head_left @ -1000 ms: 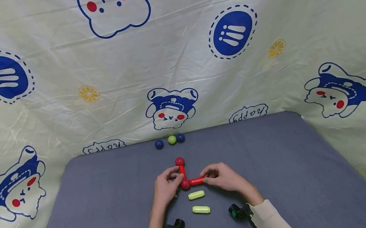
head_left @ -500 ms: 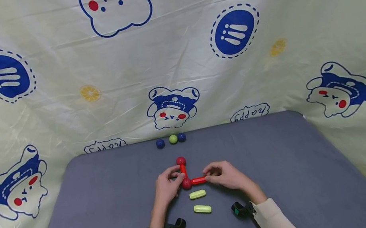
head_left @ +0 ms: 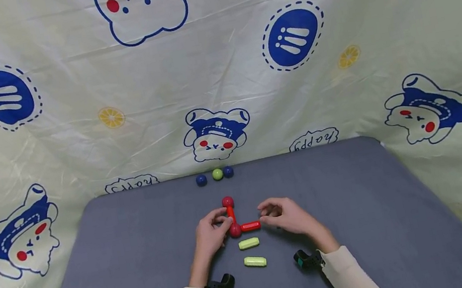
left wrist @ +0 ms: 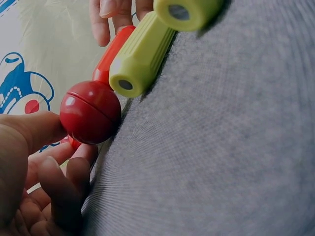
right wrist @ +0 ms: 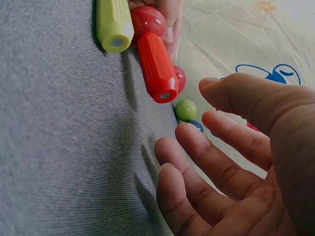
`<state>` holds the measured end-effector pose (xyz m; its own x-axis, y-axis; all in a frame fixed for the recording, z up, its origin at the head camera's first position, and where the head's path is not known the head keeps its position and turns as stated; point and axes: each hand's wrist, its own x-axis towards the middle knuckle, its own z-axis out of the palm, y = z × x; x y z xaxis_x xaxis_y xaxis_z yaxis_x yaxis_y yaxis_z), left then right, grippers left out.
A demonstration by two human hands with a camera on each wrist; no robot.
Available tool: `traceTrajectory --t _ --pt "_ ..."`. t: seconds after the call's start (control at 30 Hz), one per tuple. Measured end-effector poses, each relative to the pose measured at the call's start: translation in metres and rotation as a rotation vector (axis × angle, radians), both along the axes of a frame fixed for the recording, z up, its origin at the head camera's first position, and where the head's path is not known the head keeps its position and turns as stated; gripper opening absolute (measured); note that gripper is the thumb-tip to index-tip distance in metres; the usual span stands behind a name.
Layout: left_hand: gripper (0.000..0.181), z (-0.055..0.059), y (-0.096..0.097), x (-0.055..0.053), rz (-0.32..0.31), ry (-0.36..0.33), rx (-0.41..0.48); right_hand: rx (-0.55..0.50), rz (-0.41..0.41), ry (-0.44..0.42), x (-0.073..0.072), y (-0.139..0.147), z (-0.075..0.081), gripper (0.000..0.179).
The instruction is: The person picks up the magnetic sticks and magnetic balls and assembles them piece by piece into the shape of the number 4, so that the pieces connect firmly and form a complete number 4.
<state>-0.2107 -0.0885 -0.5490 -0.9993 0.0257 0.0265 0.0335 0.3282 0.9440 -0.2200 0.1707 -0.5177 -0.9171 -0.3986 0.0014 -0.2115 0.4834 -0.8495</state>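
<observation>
A red magnetic rod [head_left: 231, 214] joins two red balls, one at its far end [head_left: 227, 202] and one at its near end [head_left: 235, 230]. My left hand [head_left: 210, 234] pinches this rod beside the near ball, and its fingers partly cover it. From the near ball [left wrist: 91, 112] a second red rod [head_left: 251, 226] extends to the right, touching it; a metal disc shows in its free end. My right hand [head_left: 286, 216] is just right of that rod, apart from it. Its fingers [right wrist: 189, 140] are spread and relaxed, holding nothing.
Two yellow-green rods [head_left: 249, 243] [head_left: 255, 261] lie on the grey table [head_left: 140, 261] between the forearms. Near the back edge sit a blue ball [head_left: 201, 180], a green ball [head_left: 217, 174] and another blue ball [head_left: 228, 171]. A printed cloth [head_left: 238, 76] hangs behind.
My right hand has let go of the second red rod and moved slightly right, away from its end. The rod stays against the near ball. My left hand keeps its hold.
</observation>
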Motion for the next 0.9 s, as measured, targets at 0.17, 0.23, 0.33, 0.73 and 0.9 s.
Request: traceTrajectory --t 0.17,0.23,0.33,0.73,0.9 --pt "0.033 0.001 0.001 -0.001 -0.002 -0.004 0.004 0.013 -0.007 0.009 -0.001 0.0 0.003 0.033" --pt "0.034 0.001 0.001 -0.001 -0.003 0.0 0.005 0.029 -0.009 0.009 -0.003 0.0 0.003 0.033" --pt "0.034 -0.001 0.001 -0.002 -0.003 0.009 0.006 0.049 0.003 0.007 -0.005 -0.001 0.004 0.033" --pt "0.034 -0.002 -0.001 -0.002 -0.014 0.009 0.005 0.069 0.07 0.008 -0.025 0.0 0.007 0.037" --pt "0.034 -0.002 0.0 -0.001 -0.018 0.004 0.01 0.095 0.074 -0.017 -0.031 0.002 0.008 0.037"
